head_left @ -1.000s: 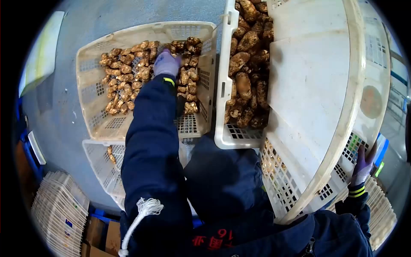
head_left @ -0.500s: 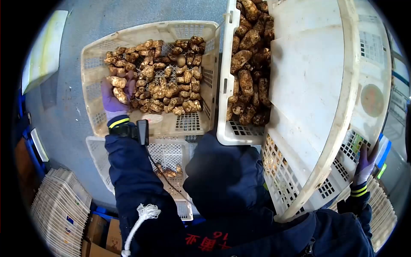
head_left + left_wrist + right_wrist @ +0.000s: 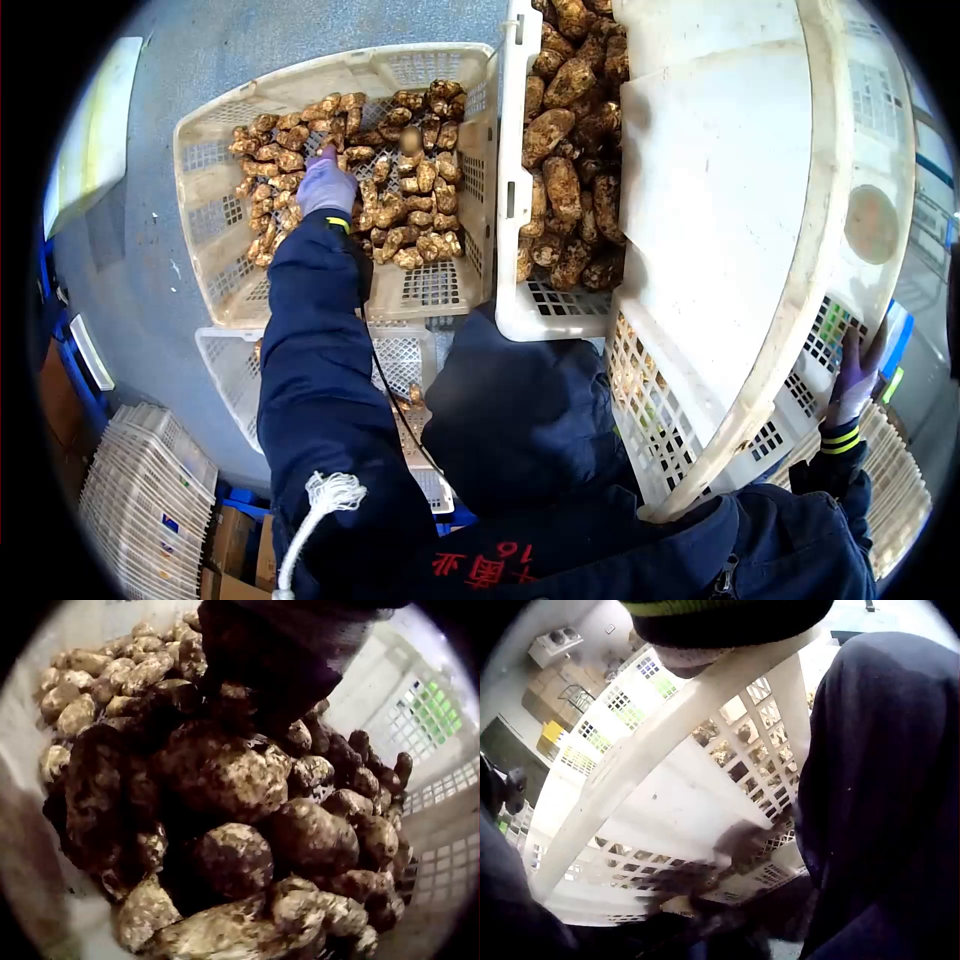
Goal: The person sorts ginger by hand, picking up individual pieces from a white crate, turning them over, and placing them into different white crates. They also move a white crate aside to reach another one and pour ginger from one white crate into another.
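My left hand (image 3: 327, 186) is at the brown pieces (image 3: 390, 212) lying in the left crate (image 3: 212, 262); grip cannot be told. My right hand (image 3: 855, 385), fingers extended, rests against the tilted crate (image 3: 822, 190).

The lumpy pieces (image 3: 362, 205) were mottled tan, golden and dark brown, deeper brown in the right crate (image 3: 512, 225), and both that crate and the left crate (image 3: 395, 287) were off-white with grid patterns. Pale lilac covered the left grip (image 3: 327, 186) and right grip (image 3: 856, 378), with purple towards the fingers. Navy sleeves (image 3: 325, 335) had yellow-green cuff stripes (image 3: 840, 441), above a blue-grey floor (image 3: 290, 30).
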Action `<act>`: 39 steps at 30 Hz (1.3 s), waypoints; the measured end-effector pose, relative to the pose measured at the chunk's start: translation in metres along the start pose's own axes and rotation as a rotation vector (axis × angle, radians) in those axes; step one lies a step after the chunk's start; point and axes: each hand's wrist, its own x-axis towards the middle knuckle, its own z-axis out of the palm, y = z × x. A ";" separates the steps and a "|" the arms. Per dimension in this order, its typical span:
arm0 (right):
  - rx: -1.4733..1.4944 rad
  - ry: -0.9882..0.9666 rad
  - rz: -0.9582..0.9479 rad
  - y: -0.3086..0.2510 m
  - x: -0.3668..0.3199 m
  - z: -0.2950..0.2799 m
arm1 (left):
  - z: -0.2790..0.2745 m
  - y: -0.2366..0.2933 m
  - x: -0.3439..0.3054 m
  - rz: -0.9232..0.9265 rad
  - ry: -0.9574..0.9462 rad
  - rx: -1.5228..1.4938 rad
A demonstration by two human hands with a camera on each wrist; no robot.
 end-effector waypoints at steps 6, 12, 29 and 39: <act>0.004 -0.012 0.003 0.001 0.001 0.000 | -0.043 -0.027 -0.028 0.101 -0.284 -1.549; 0.013 -0.006 -0.021 0.000 0.000 0.000 | -0.070 0.006 -0.066 0.367 -0.484 -2.096; -0.055 0.018 -0.014 -0.003 0.001 0.002 | 0.016 0.108 -0.015 0.327 -0.545 -0.134; 0.052 0.001 0.033 -0.001 0.000 0.002 | -0.050 0.063 -0.023 0.225 -0.051 -0.383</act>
